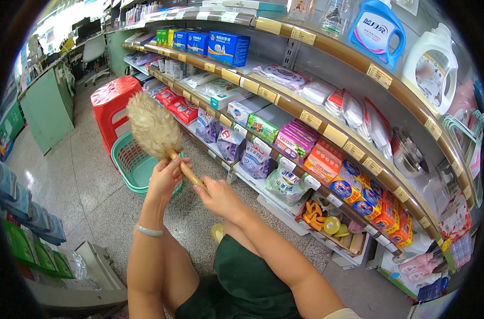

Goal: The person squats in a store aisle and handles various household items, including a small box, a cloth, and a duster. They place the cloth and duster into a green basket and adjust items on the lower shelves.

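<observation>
A fluffy cream-coloured wool duster is held out in front of me, its head up and to the left. My right hand grips the lower end of its wooden handle. Fingers of my left hand close around the same handle just under the fluffy head. Beneath the duster and my left hand stands a green plastic basket on the floor, partly hidden by them. Behind the duster is a red plastic stool.
Long shelves curve along the right, stocked with soap boxes, detergent bags and blue boxes. Low on the right, a carton holds loose goods. Packs line the left edge. A green counter and an office chair stand farther back.
</observation>
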Available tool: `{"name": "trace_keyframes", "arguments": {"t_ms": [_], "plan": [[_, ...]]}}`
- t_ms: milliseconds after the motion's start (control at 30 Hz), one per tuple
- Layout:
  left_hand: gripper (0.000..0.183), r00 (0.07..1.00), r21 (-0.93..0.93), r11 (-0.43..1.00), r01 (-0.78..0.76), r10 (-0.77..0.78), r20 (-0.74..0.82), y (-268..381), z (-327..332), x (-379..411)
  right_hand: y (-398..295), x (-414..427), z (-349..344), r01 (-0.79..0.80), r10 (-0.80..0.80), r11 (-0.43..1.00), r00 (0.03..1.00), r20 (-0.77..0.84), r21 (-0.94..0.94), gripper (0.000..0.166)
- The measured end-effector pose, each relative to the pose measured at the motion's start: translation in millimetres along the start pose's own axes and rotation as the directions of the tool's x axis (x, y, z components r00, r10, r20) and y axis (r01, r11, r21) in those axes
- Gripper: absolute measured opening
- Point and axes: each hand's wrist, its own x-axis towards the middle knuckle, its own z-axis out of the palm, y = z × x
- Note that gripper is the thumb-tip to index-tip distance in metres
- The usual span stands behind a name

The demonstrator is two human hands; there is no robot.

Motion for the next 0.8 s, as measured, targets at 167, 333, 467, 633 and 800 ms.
{"name": "trace_keyframes", "arguments": {"t_ms": [167, 333, 467, 633, 800], "plan": [[0.029, 1.0, 0.008, 1.0, -0.007, 0.007, -0.005, 0.2, -0.3, -0.5, -3.0, -1.2, -2.4, -0.009, 0.009, 0.999, 1.0, 0.023, -0.032, 0.031], [0.03, 1.0, 0.011, 1.0, -0.009, 0.009, -0.009, 0.9, 0.7, -1.3, 1.9, -1.1, -0.3, 0.026, -0.027, 0.999, 1.0, -0.007, -0.039, 0.03], [0.032, 1.0, 0.01, 1.0, -0.014, 0.014, -0.016, 1.4, -1.4, -2.3, -0.2, -0.8, 0.6, 0.038, -0.038, 0.999, 0.999, -0.007, -0.023, 0.03], [0.033, 1.0, 0.03, 0.999, -0.022, 0.022, 0.008, -0.3, -5.2, -2.0, -7.0, -2.1, -2.9, 0.009, -0.008, 1.0, 0.999, 0.035, -0.017, 0.03], [0.034, 1.0, 0.037, 0.999, -0.022, 0.022, 0.007, 0.4, -2.1, -3.0, 2.0, -0.7, 2.1, 0.047, -0.047, 0.998, 0.999, 0.001, -0.037, 0.03]]}}
